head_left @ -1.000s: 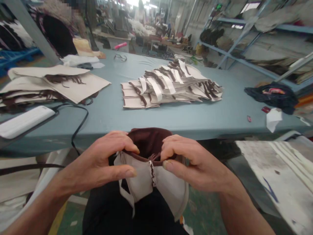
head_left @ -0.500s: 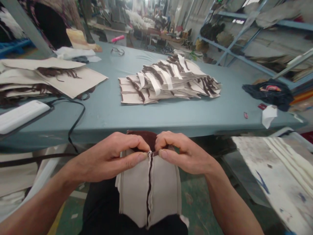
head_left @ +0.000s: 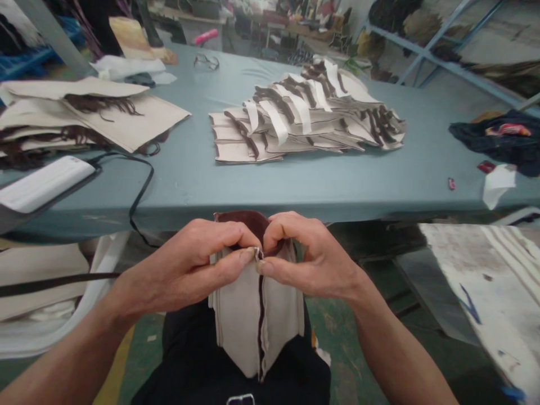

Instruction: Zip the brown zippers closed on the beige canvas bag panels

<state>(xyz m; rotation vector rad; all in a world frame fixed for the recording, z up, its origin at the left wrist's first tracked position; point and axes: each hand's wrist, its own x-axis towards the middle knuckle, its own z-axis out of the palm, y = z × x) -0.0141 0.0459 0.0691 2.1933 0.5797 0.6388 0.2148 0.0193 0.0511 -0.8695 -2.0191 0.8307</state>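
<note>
A beige fabric piece (head_left: 238, 318) with a brown lining hangs over my lap, its dark-edged seam running down the middle. My left hand (head_left: 202, 259) pinches its top edge just left of that seam, thumb in front and index finger behind. From the other side, my right hand (head_left: 304, 256) pinches the same edge, its thumb tip lying against the top of the seam. Both hands' fingertips nearly meet there. Brown lining shows behind the fingers; the inside of the piece is mostly hidden.
On the blue-covered table (head_left: 189, 188) lies a pile of beige and brown sewn pieces (head_left: 304, 112). Flat beige pieces (head_left: 156, 115) are stacked at left, beside a white device (head_left: 46, 183) with a black cord. Eyeglasses (head_left: 206, 61) lie farther back. A stained board (head_left: 476, 281) stands at right.
My hands have come together at the seam, the right one shifting left along the edge. The fabric piece now hangs down with its seam straightened. My view has tilted downward.
</note>
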